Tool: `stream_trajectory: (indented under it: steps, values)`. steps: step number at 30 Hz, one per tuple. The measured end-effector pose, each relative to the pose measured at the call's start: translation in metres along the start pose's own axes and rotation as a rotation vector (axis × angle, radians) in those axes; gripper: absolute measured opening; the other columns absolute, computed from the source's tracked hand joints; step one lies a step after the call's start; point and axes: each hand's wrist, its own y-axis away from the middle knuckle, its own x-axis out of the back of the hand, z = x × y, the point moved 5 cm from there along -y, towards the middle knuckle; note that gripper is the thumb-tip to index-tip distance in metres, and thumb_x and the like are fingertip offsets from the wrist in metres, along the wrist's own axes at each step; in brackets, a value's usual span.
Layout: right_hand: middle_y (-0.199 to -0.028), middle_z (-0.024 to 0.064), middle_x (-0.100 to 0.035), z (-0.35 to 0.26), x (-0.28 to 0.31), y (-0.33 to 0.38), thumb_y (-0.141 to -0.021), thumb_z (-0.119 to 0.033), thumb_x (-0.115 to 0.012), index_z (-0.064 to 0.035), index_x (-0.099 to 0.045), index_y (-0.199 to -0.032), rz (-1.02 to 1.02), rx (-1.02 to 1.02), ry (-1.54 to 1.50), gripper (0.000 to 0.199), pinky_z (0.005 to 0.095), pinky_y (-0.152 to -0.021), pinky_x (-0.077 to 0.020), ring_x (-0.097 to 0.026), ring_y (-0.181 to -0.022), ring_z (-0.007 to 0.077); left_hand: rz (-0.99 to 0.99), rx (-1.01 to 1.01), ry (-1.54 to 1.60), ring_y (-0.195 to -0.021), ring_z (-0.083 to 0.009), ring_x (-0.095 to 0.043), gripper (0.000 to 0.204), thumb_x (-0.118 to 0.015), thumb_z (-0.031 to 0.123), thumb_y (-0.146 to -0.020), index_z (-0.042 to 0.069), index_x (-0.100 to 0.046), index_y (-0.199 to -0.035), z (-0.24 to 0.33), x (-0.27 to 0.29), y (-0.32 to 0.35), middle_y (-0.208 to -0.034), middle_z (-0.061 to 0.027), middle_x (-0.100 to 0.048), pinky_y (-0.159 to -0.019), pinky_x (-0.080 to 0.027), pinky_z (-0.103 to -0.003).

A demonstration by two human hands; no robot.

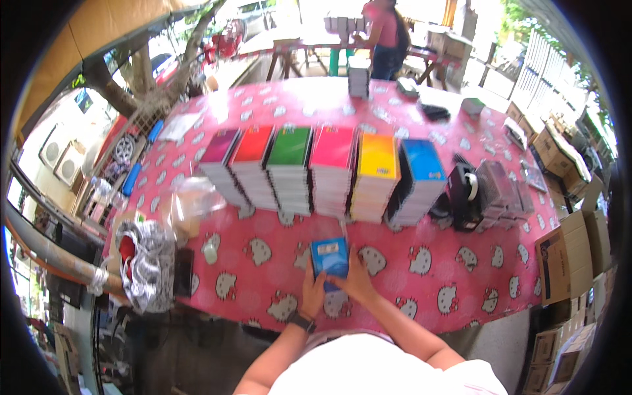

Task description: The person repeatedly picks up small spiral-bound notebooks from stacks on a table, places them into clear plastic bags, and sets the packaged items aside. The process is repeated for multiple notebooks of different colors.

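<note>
A small blue notebook [334,264] with a pale label lies between my two hands near the front of the table. It may be more than one notebook; its thickness is hard to judge. My left hand [313,291] grips its left edge, thumb over the lower cover. On the other side my right hand [357,280] holds the right edge, its thumb also at the bottom. Beyond them stand tall notebook stacks in a row: purple [220,146], red [253,145], green [289,146], pink [334,148], yellow [379,158] and blue [424,161].
A black object with a white ring [466,196] and clear plastic boxes [499,187] flank the row's right end. Clear plastic wrapping [196,201] and a silvery bundle [149,266] are at left. An open carton [565,260] stands right. A person [387,39] is at a far table.
</note>
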Motion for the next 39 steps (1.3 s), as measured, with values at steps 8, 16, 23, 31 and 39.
stream_trajectory:
  steps: [8,16,23,31,39]
  values:
    - [-0.145,0.0160,-0.026,-0.049,0.008,0.013,-0.081,-0.046,-0.056,0.0006,-0.028,-0.137,-0.089,0.442,0.581,0.078,0.0634,-0.098,-0.0215,-0.019,-0.135,0.0328,0.008,0.054,0.272,-0.125,-0.0230,-0.035,0.068,-0.044,0.015,-0.084,-0.004,-0.015,-0.142,-0.014,0.002,0.003,-0.140,-0.0165,-0.032,-0.104,-0.028,-0.030]
    - [-0.146,0.0147,-0.023,-0.051,0.004,0.012,-0.087,-0.043,-0.046,-0.0003,-0.030,-0.137,-0.121,0.442,0.579,0.067,0.0647,-0.097,-0.0220,-0.017,-0.137,0.0258,0.349,-0.226,-1.118,-0.127,-0.0319,-0.033,0.065,-0.055,0.025,-0.084,-0.001,-0.027,-0.136,-0.034,0.075,-0.005,-0.133,-0.0234,-0.040,-0.107,-0.022,-0.039]
    - [-0.143,0.0148,-0.026,-0.059,0.007,0.010,-0.082,-0.041,-0.056,-0.0029,-0.031,-0.137,-0.157,0.382,0.588,0.071,0.0646,-0.095,-0.0245,-0.025,-0.131,0.0355,0.336,-0.004,-0.545,-0.082,-0.0220,-0.055,0.018,-0.064,0.012,-0.079,0.000,-0.059,-0.091,0.000,0.097,-0.018,-0.084,-0.0088,-0.060,-0.078,-0.044,-0.037]
    - [-0.106,0.0180,-0.056,-0.051,0.007,-0.036,-0.068,-0.036,-0.073,-0.0015,-0.060,-0.081,-0.239,0.257,-0.055,0.039,0.0426,-0.084,-0.0418,-0.049,-0.103,0.0359,0.009,0.199,-0.143,-0.064,-0.0184,-0.055,0.020,-0.062,0.005,-0.077,-0.003,-0.060,-0.095,0.029,0.063,0.002,-0.076,-0.0060,-0.057,-0.063,-0.047,-0.032]
    - [-0.067,0.0173,-0.062,-0.058,-0.001,-0.058,-0.075,-0.031,-0.067,-0.0004,-0.064,-0.069,-0.164,0.213,0.082,0.032,0.0412,-0.062,-0.0462,-0.060,-0.065,0.0334,-0.115,-0.377,-0.690,-0.087,-0.0311,-0.061,0.036,-0.057,-0.001,-0.075,0.001,-0.060,-0.110,0.064,-0.005,0.025,-0.100,-0.0185,-0.062,-0.075,-0.049,-0.035]
